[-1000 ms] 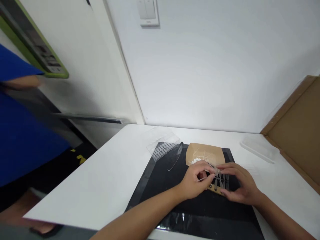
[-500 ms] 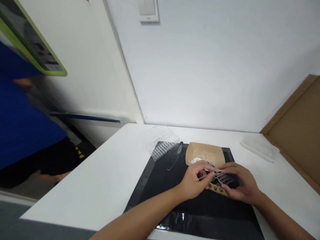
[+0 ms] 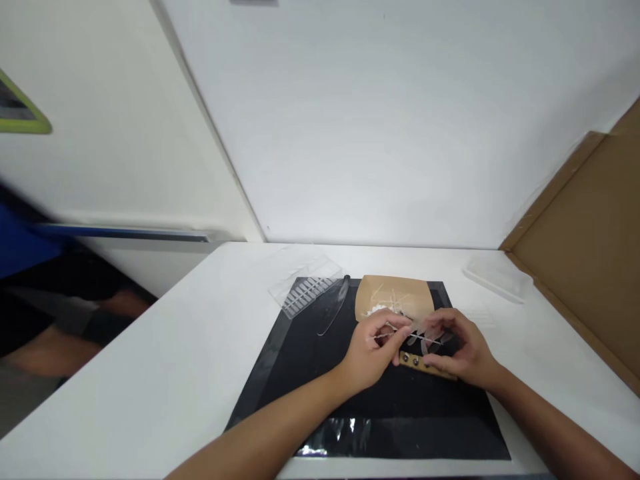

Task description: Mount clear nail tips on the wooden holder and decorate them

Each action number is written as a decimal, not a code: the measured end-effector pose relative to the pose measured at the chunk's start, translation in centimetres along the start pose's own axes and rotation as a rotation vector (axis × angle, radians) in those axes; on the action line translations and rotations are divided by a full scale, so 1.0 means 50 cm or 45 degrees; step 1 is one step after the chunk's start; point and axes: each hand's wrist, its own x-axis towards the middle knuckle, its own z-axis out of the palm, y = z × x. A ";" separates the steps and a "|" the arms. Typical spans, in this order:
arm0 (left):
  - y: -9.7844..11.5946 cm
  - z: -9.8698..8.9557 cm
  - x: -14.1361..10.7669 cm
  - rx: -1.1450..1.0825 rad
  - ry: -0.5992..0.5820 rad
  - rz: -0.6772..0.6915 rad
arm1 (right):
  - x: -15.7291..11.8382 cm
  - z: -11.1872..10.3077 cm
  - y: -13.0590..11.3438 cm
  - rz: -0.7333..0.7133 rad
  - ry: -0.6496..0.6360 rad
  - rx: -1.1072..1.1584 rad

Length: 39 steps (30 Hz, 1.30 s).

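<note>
My left hand (image 3: 376,347) pinches a thin pale stick (image 3: 427,339) between thumb and fingertips. My right hand (image 3: 463,348) curls around clear, petal-shaped plastic pieces (image 3: 424,345), its thumb and fingers at their edges. The pieces fan out between the two hands; how they join the stick cannot be made out. Just below lies a brown strip (image 3: 416,362) with several round dark studs, partly under my right hand. Behind my hands, a tan paper tray (image 3: 395,285) holds white scraps and thin clear slivers.
A black mat (image 3: 320,380) lies on the white table (image 3: 165,373). On its far left are a clear sheet of small rectangular tabs (image 3: 307,293) and a thin curved tool (image 3: 336,312). A clear lid (image 3: 499,277) and cardboard (image 3: 585,247) stand right. A person (image 3: 30,267) is far left.
The view has swung left-to-right, so everything sits further left, and the person at the left has moved mostly out of view. Both hands stay together over the mat with the clear pieces.
</note>
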 end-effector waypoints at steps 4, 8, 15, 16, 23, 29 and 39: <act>0.005 0.001 0.001 0.000 0.005 -0.026 | 0.000 0.009 -0.006 0.041 -0.029 0.070; 0.008 0.000 0.001 -0.013 0.004 -0.068 | -0.005 0.016 -0.009 0.104 -0.028 0.109; 0.011 0.004 0.000 -0.062 0.003 -0.118 | -0.005 0.024 -0.019 0.172 -0.037 0.128; 0.011 0.005 0.000 -0.077 0.007 -0.130 | -0.004 0.024 -0.020 0.184 -0.042 0.126; 0.012 0.006 0.000 -0.103 -0.038 -0.146 | -0.011 0.025 -0.014 0.236 -0.075 0.157; 0.001 0.003 -0.006 -0.140 -0.100 -0.103 | -0.015 0.023 -0.006 0.237 -0.027 0.062; -0.003 -0.001 -0.006 -0.070 -0.114 -0.061 | -0.017 0.023 -0.005 0.178 -0.076 0.005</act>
